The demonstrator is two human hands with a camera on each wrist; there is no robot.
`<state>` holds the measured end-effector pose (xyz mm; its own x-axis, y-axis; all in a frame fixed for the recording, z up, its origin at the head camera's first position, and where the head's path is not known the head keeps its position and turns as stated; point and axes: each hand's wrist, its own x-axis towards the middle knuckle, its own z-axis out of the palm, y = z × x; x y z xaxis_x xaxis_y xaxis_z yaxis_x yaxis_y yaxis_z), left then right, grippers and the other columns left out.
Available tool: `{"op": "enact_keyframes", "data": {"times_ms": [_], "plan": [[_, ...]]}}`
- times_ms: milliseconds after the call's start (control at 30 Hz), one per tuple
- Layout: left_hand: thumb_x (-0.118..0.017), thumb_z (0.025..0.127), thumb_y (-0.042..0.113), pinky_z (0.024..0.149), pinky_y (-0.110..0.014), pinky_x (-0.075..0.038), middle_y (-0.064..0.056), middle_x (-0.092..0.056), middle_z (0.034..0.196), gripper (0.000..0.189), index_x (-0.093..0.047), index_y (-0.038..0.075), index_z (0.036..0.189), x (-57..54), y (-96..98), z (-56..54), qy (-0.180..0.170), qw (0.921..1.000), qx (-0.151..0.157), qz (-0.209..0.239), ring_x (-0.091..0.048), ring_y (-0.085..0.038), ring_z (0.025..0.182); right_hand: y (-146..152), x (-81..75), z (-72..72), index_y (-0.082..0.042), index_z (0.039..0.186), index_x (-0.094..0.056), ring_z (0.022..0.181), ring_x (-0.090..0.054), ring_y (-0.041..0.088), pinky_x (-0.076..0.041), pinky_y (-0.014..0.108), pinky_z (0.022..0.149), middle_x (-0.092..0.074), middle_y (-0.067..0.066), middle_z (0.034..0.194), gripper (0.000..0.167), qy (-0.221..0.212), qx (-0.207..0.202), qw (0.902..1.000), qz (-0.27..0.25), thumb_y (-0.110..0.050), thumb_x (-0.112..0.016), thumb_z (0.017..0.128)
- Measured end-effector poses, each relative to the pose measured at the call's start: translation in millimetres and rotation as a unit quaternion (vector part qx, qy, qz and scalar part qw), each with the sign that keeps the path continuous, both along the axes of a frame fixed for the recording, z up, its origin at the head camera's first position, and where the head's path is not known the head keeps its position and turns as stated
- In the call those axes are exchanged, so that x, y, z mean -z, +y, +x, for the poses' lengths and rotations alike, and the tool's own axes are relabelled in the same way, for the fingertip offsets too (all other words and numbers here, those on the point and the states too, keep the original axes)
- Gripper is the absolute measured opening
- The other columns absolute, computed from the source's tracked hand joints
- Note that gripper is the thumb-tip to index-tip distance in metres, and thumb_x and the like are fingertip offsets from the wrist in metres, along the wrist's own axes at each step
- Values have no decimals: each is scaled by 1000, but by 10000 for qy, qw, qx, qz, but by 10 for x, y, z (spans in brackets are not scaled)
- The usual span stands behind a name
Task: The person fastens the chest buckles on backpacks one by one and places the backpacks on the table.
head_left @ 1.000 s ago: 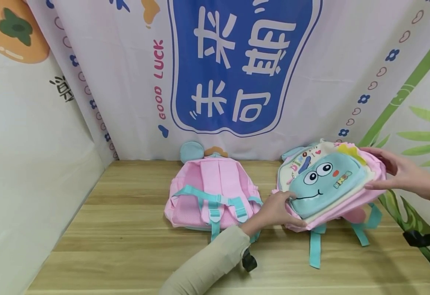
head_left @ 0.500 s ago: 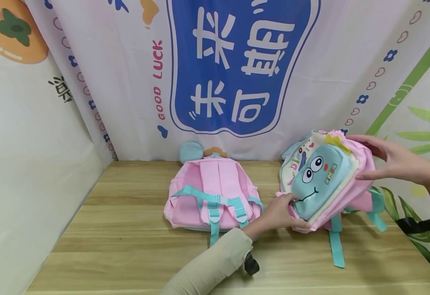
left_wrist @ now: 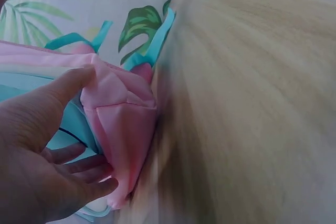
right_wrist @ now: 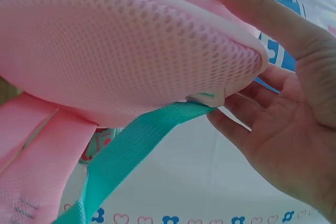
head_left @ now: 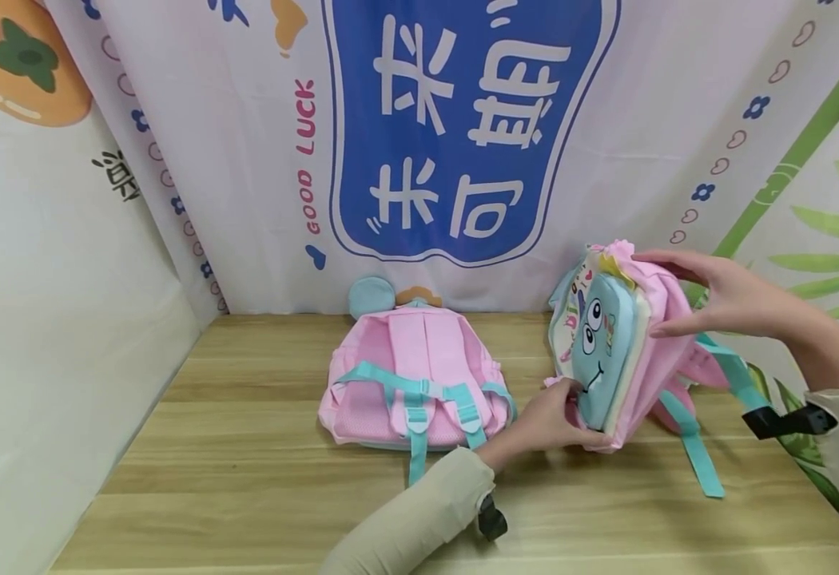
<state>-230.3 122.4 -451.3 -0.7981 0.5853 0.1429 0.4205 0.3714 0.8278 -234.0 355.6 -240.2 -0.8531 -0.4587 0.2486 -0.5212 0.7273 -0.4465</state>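
Observation:
In the head view a pink and teal child's backpack [head_left: 595, 343] with a smiling cartoon face is tilted up at the right of the table, its face turned toward the left. My left hand [head_left: 552, 415] grips its lower front corner, thumb at the near edge. Higher on the opposite side, my right hand [head_left: 739, 299] holds the pink side panel between thumb and fingers. The right wrist view shows the pink mesh back [right_wrist: 131, 51] with a teal strap [right_wrist: 131, 145] hanging from it. Close to the wood, the pink bottom corner [left_wrist: 126, 124] appears in the left wrist view.
A second pink backpack [head_left: 427, 351] lies left of the hands, its shoulder straps and teal webbing upward. Both stand on a wood-grain table [head_left: 247, 479]. A printed cloth [head_left: 606, 144] hangs along the table's back edge, and patterned sheets border both sides.
The held backpack has turned, its cartoon face swinging leftward and its right side rising. My right hand has moved left and up with it; my left hand stays at the lower corner.

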Motion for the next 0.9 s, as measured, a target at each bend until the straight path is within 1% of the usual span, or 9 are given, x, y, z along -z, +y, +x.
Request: {"op": "enact_keyframes", "data": {"times_ms": [200, 300, 367, 467, 567, 633, 700, 833, 900], "plan": [[-89, 76, 45, 94, -16, -48, 4, -65, 127, 76, -55, 13, 136, -69, -122, -20, -3, 9997, 62, -226, -60, -2, 110, -124, -10, -12, -23, 149, -50, 121, -47, -9, -35, 1, 95, -53, -22, 137, 91, 37, -161, 9998, -95, -11, -93, 70], [-88, 77, 44, 99, -20, -49, 0, -64, 135, 81, -52, 12, 141, -122, -196, -58, -10, 9997, 94, -241, -60, -9, 120, -171, -9, -22, -23, 149, -50, 122, -46, -10, -34, 0, 96, -53, -20, 138, 90, 43, -192, 9998, -91, -12, -93, 71], [-88, 77, 44, 103, -24, -48, -3, -60, 142, 86, -49, 11, 146, -188, -247, -87, -54, 9998, 92, -195, -58, -14, 129, -203, -10, -31, -24, 149, -50, 122, -46, -11, -33, 0, 97, -53, -14, 140, 90, 53, -211, 9997, -75, -12, -92, 72], [-88, 78, 43, 105, -27, -48, -6, -55, 149, 92, -44, 9, 151, -347, -315, -123, -84, 9999, 46, -33, -56, -22, 135, -241, -11, -39, -24, 150, -49, 123, -45, -11, -33, 0, 97, -54, -4, 144, 90, -19, -225, 9997, -83, -12, -92, 72], [-88, 79, 40, 106, -28, -48, -6, -52, 153, 92, -42, 10, 153, -557, -384, -148, 52, 9998, -48, 210, -55, -23, 136, -274, -11, -43, -25, 151, -48, 123, -44, -11, -34, 2, 95, -53, 3, 148, 91, -115, -233, 9997, -40, -12, -91, 72], [-87, 80, 39, 105, -28, -49, -6, -51, 153, 91, -41, 12, 153, -705, -427, -162, 261, 9988, -80, 407, -55, -25, 135, -297, -11, -42, -27, 152, -46, 124, -42, -12, -34, 3, 94, -51, 4, 151, 92, -166, -232, 9996, 12, -13, -91, 73], [-87, 80, 37, 106, -28, -48, -6, -51, 152, 90, -41, 13, 153, -847, -464, -179, 557, 9963, -118, 651, -55, -23, 133, -325, -9, -37, -28, 153, -45, 126, -40, -13, -34, 3, 96, -49, 5, 153, 93, -212, -287, 9994, 22, -13, -91, 73], [-86, 81, 33, 107, -26, -47, -7, -52, 147, 86, -41, 14, 152, -1111, -527, -203, 1108, 9878, -189, 1082, -54, -21, 131, -387, 9, -26, -30, 155, -42, 131, -38, -12, -32, 3, 98, -44, 5, 158, 96, -289, -455, 9985, -39, -13, -91, 74], [-87, 80, 32, 106, -24, -47, -6, -51, 146, 85, -41, 16, 151, -1223, -550, -221, 1317, 9836, -233, 1211, -53, -18, 131, -419, 18, -24, -30, 156, -40, 138, -39, -3, -40, 17, 108, -41, 6, 159, 98, -317, -510, 9982, -34, -14, -91, 74]]}}
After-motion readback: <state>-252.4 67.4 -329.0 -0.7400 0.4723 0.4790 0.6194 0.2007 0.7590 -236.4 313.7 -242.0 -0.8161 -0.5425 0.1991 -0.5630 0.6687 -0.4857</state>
